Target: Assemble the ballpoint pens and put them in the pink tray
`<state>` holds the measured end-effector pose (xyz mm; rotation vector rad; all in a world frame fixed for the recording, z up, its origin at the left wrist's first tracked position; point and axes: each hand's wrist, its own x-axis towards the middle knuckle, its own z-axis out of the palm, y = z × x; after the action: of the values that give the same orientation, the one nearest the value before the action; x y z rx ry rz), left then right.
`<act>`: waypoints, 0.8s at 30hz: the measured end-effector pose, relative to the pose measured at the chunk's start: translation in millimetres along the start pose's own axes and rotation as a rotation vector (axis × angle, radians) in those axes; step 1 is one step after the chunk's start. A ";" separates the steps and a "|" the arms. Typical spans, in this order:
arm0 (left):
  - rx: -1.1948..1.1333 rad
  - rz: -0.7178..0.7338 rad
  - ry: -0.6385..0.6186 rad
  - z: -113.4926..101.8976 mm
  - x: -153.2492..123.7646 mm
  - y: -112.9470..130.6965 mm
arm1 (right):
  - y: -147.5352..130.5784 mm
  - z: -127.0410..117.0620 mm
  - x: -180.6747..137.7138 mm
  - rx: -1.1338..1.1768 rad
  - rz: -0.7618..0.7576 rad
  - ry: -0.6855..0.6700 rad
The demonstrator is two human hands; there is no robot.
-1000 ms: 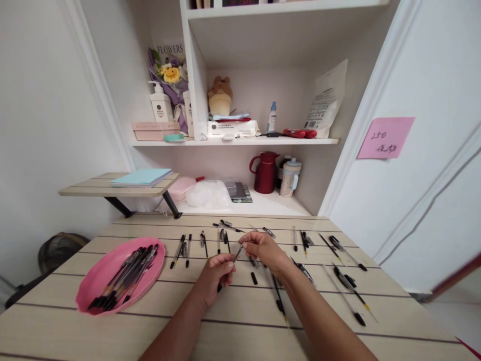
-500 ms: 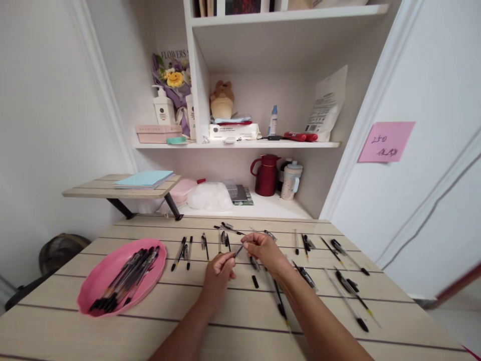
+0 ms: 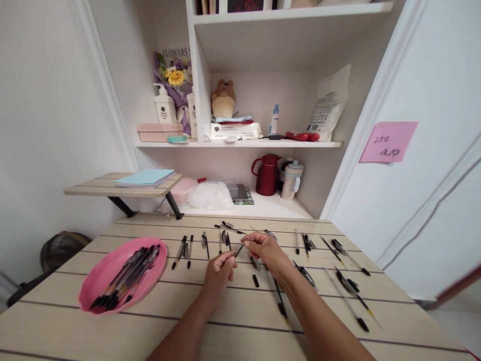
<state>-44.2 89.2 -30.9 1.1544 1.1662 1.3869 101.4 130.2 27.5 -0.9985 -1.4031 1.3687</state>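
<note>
Desk [image 3: 233, 326], pen [image 3: 239, 248] half-hidden by left hand [image 3: 221, 269]

Slim black pen [image 3: 239, 249], tilted, above the table's middle

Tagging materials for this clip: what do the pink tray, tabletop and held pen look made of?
Pink tray: likely plastic, smooth uniform colour, slight sheen. Tabletop: pale wood or laminate, matt, visible grain, dark grooves. Pen, pinched by left hand and right hand: probably plastic, dark; too small to be sure.
</note>
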 end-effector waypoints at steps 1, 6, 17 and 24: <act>-0.005 0.000 0.000 0.1 0.0 -0.2 | 1.4 0.4 0.5 -0.008 -0.005 0.003; 0.005 -0.014 -0.001 -1.0 0.1 0.8 | 6.8 3.3 1.9 -0.021 -0.005 0.051; -0.050 -0.072 -0.133 -3.2 -0.5 4.4 | 14.9 -0.3 5.2 0.040 0.024 0.003; -0.061 -0.093 -0.163 -4.3 0.0 4.2 | 13.0 0.4 5.1 0.008 0.024 0.022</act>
<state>-48.8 88.4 -27.1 1.1340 1.0417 1.2257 99.2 135.8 14.9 -1.0255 -1.3721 1.3763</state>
